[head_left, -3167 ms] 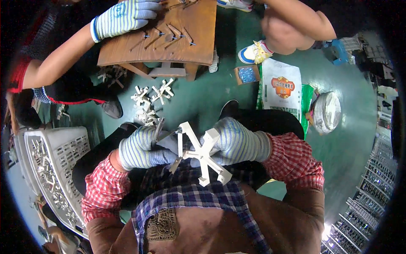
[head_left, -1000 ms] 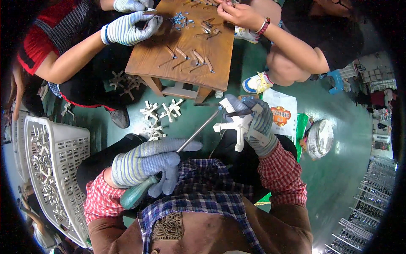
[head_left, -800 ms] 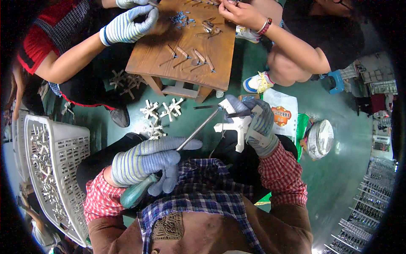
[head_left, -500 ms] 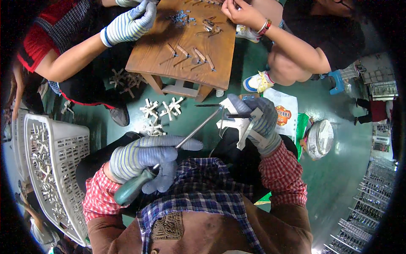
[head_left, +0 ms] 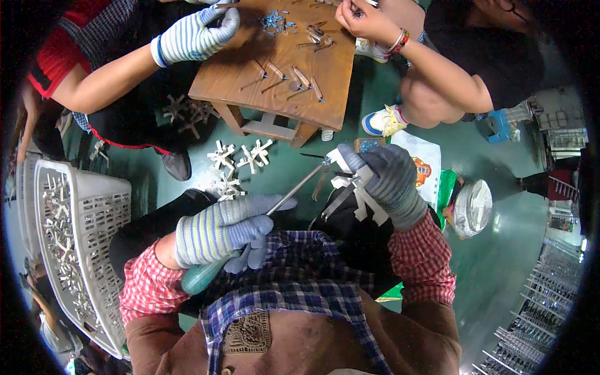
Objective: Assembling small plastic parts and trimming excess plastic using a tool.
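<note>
My left hand (head_left: 219, 231), in a striped knit glove, is closed around a screwdriver with a green handle (head_left: 203, 278). Its thin metal shaft slants up to the right. The tip meets the end of a white, several-armed bracket (head_left: 361, 206), where a thin dark metal strip sticks out to the left. Gripping that bracket is my gloved right hand (head_left: 395, 184), with fingers wrapped over its middle. Part of the bracket is hidden under those fingers.
A wooden stool table (head_left: 275, 75) ahead bears metal strips and blue screws (head_left: 275, 23). Two people work beside it. Similar white brackets (head_left: 253, 156) lie on the green floor. A white basket (head_left: 103, 219) of brackets stands left; a small screw box (head_left: 370, 145) lies beyond my right hand.
My left hand has shifted slightly right and up, and its grip on the handle has turned. The bracket has turned in my right hand, its arms now pointing differently.
</note>
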Motion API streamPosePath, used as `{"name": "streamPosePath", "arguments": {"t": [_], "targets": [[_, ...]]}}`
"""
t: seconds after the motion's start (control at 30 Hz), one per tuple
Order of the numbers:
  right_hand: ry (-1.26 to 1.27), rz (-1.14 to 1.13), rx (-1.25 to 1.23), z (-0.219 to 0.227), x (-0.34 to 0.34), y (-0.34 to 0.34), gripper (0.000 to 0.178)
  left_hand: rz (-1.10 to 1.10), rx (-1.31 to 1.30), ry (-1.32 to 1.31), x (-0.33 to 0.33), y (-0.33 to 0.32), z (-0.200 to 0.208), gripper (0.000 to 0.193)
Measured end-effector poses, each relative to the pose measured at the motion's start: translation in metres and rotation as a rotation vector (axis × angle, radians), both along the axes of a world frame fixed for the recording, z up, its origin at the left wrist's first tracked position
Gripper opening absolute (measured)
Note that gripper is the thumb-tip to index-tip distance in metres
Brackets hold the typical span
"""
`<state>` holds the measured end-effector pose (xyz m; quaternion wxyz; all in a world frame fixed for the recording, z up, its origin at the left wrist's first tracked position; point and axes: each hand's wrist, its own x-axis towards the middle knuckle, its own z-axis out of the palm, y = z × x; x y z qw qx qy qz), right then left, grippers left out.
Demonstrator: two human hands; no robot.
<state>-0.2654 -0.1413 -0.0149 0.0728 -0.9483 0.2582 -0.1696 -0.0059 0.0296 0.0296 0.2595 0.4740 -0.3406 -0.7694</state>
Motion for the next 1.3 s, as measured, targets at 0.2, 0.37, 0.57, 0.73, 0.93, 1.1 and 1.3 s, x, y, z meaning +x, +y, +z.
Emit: {"name": "streamPosePath", "arguments": {"t": [0.2, 0.37, 0.57, 0.73, 0.93, 1.1, 1.3], "targets": [[0.084, 0.150, -0.298, 0.004, -0.002, 0.006, 0.014, -0.017, 0.022, -0.014, -0.001, -0.001, 0.000, 0.040], [0.244, 0.161, -0.077, 0.011, -0.002, 0.013, 0.017, -0.006, 0.065, 0.068, 0.002, -0.001, -0.021, 0.041], [0.071, 0.339, 0.169, -0.030, -0.028, 0.009, 0.020, -0.258, -0.688, -0.744, -0.013, 0.012, -0.044, 0.055], [0.020, 0.282, 0.527, -0.028, -0.015, 0.019, 0.020, -0.759, -0.956, -1.168, -0.002, -0.002, -0.048, 0.059], [0.332, 0.157, 0.614, -0.073, -0.020, 0.023, 0.020, -0.945, -0.898, -1.207, -0.006, -0.008, -0.064, 0.053], [0.377, 0.605, 0.558, -0.110, -0.022, 0.003, 0.019, -1.002, -0.958, -1.211, -0.004, -0.003, -0.084, 0.054], [0.346, 0.441, 0.785, -0.135, -0.021, -0.013, 0.020, -1.011, -0.868, -1.245, -0.006, -0.014, -0.088, 0.055]]}}
